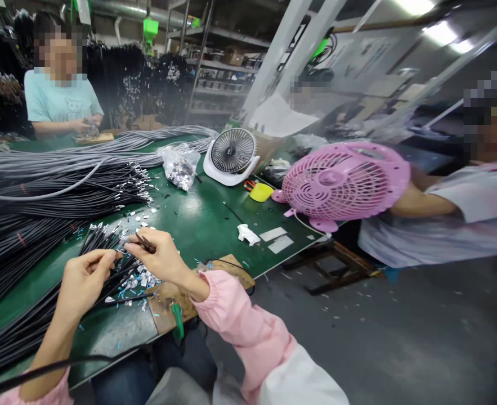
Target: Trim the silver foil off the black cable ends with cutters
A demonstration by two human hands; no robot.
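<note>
Black cord (62, 365) foremost — wire (120, 252) juts from pinched left hand (83, 278) — right hand (160, 256) grips dark tool (144, 243).

From a single head-worn camera, we look forward and down over the left hand (83, 278) and right hand (159, 253), close to us at lower left; our wide view crosses the table (201, 211), takes in a fan (336, 183) at right and reaches distant shelves (227, 73).
</note>
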